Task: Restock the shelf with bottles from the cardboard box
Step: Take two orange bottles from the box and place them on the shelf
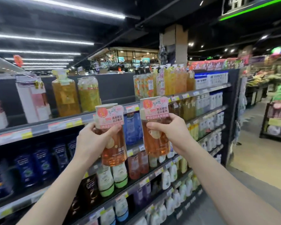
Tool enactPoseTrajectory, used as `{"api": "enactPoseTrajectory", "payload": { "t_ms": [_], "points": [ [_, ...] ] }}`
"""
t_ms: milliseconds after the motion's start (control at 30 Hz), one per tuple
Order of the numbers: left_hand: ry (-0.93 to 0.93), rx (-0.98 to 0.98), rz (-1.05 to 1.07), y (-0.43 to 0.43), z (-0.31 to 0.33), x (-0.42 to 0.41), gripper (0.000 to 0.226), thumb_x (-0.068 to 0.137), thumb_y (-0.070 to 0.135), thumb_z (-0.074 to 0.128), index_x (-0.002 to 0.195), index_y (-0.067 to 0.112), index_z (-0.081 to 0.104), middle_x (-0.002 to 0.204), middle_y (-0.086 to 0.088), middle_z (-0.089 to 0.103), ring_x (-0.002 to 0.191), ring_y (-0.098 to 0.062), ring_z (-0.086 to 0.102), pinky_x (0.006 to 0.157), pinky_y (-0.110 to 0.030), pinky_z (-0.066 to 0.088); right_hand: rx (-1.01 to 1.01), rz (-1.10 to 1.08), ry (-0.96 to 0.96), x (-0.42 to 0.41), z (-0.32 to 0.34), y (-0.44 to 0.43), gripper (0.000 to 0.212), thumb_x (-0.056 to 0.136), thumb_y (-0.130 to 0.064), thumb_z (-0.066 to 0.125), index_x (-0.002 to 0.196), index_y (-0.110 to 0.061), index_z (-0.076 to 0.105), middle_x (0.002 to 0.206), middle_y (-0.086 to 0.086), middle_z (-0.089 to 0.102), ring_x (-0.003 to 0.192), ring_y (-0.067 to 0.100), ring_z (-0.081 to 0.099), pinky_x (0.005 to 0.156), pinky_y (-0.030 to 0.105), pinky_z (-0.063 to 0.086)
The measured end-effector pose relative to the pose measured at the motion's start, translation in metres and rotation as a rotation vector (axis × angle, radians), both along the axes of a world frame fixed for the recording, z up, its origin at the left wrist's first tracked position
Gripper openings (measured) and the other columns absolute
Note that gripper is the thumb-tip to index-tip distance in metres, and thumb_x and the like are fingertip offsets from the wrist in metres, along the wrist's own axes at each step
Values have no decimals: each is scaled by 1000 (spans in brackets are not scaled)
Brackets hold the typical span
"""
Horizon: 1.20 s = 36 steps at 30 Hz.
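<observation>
My left hand (pixel 92 140) grips an amber bottle (pixel 115 150) with a pink and white label around its neck, held upright in front of the shelf. My right hand (pixel 172 132) grips a second, matching amber bottle (pixel 154 140) a little higher and to the right. Both bottles are raised to about the level of the top shelf's front rail (pixel 68 123). On that top shelf stand similar amber bottles (pixel 66 95), with an empty gap (pixel 117 91) between them and a cluster of pump bottles (pixel 162 82) further right. The cardboard box is out of view.
The shelf unit runs from left to right with several tiers: dark blue bottles (pixel 26 168) at the left, white and green bottles (pixel 113 179) below my hands, small white bottles (pixel 209 124) toward the far end. The aisle floor (pixel 256 159) opens on the right, past a produce stand (pixel 276 120).
</observation>
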<state>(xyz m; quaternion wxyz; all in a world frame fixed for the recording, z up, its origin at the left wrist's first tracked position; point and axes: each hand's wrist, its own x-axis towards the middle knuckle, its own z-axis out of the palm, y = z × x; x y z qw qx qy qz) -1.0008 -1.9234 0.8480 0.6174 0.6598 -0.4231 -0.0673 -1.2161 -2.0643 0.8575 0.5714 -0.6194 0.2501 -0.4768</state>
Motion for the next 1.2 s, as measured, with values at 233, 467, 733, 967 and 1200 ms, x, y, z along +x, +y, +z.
{"api": "enactPoseTrajectory", "payload": {
  "t_ms": [233,467,733,967,1200],
  "points": [
    [-88,17,25,-93,16,-18,39,68,57,88,99,35,79,91,24,78,83,5,72,76,-28,55,-7,56,-37,0,7,-112,43,74,-8,92,113,-13,75,102,3,82,97,23,79,80,38,63],
    [-85,-4,88,-186,20,4,63,56,75,83,104,34,77,94,17,80,89,-6,76,79,-40,62,-55,120,-19,31,3,-226,43,74,-16,93,113,-20,75,105,0,82,103,22,77,97,51,59],
    [-89,-60,203,-282,49,30,59,57,67,82,102,30,78,91,17,80,83,-2,76,71,-32,57,-80,253,-47,68,32,-326,48,75,-16,93,118,-17,73,105,-1,82,97,17,79,88,42,63],
    [-75,-105,346,-318,68,31,51,63,59,84,102,28,76,91,16,80,81,0,76,69,-26,56,-139,410,-66,103,56,-384,46,74,-15,93,115,-15,74,101,0,82,92,18,80,76,36,64],
    [-89,-92,451,-340,82,36,54,61,64,81,104,33,74,92,13,80,84,-6,76,71,-30,58,-145,512,-116,141,72,-416,39,76,-10,92,110,-15,74,98,0,83,89,18,80,73,34,64]
  ]
}}
